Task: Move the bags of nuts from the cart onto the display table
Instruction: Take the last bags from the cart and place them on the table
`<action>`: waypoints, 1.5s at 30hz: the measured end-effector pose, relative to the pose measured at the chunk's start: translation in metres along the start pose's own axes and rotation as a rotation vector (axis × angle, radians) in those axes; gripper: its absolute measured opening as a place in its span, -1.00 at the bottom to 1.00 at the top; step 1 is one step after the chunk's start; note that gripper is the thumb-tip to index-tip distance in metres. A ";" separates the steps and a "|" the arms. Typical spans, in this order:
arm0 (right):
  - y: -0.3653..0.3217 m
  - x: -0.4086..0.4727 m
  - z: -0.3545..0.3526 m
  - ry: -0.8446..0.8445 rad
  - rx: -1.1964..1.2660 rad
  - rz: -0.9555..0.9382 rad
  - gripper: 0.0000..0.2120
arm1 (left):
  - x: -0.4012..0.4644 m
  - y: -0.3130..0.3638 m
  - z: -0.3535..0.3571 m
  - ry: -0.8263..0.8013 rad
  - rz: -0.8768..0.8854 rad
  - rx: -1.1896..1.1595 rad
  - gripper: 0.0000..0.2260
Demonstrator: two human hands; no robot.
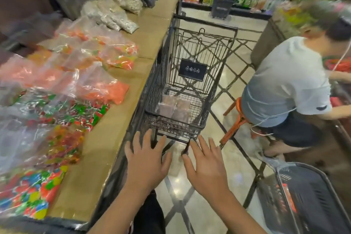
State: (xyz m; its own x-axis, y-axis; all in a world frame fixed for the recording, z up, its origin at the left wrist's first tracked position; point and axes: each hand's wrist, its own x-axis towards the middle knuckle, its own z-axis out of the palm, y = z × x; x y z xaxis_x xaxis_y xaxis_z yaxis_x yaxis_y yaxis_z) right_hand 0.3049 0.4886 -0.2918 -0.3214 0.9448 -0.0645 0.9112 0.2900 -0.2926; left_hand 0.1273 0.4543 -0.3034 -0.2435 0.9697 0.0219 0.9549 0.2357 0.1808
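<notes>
Your left hand (pixel 147 159) and right hand (pixel 206 165), spread and empty, hover short of the cart (pixel 190 81); nut bags (pixel 174 109) lie straight ahead, lengthwise away, desk (pixel 106 138) leftward.

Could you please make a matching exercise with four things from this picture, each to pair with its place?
Things:
1. bags of nuts
2. candy bags
3. left hand
4. orange stool

Places:
A. under the seated person
B. spread on the display table
C. on the bottom of the cart
D. open, just before the cart's near end

Pairs: 1-C, 2-B, 3-D, 4-A
</notes>
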 end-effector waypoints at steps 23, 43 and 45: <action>0.052 0.298 0.030 -0.031 -0.074 0.016 -0.48 | 0.338 -0.024 0.079 -0.297 0.113 0.025 -0.48; 0.177 0.583 0.226 -0.667 0.095 0.328 -0.38 | 0.561 -0.010 0.290 -0.676 -0.215 0.005 -0.44; 0.186 0.599 0.264 -0.731 0.183 0.511 -0.36 | 0.576 -0.017 0.320 -0.661 -0.208 -0.023 -0.45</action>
State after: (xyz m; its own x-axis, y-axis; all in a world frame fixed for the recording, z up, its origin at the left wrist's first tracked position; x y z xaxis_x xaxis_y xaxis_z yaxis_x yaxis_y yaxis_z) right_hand 0.2143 1.0680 -0.6370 -0.0298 0.6015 -0.7983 0.9526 -0.2249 -0.2050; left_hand 0.0253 1.0297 -0.6081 -0.2595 0.7425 -0.6175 0.8938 0.4268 0.1376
